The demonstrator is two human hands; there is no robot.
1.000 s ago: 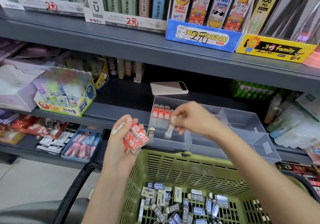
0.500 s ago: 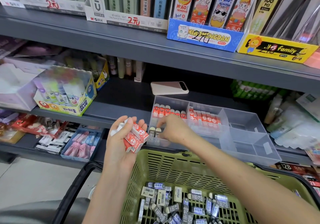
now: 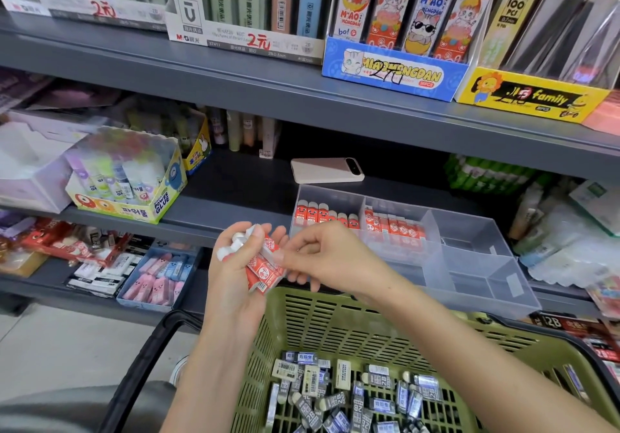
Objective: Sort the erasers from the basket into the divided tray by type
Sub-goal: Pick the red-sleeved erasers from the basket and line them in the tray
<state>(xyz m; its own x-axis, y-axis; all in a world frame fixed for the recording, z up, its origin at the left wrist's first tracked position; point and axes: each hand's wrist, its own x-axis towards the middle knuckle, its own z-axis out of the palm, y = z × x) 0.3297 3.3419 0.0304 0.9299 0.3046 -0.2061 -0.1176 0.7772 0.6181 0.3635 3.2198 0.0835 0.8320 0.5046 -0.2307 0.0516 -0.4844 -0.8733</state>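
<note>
Upright red erasers [image 3: 322, 215] in clear tray [image 3: 496, 284]; grey erasers [image 3: 356, 396] loose in green basket [image 3: 352, 322].

left hand [image 3: 231, 266]: grips red erasers [image 3: 261, 269] | right hand [image 3: 330, 258]: pinches one | above basket [image 3: 352, 327]

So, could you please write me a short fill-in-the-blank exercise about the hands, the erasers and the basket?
The left hand holds several ___ erasers.
The right hand pinches one of the erasers in the ___ hand.
The basket under both hands is ___.
Missing words: red; left; green.
</note>
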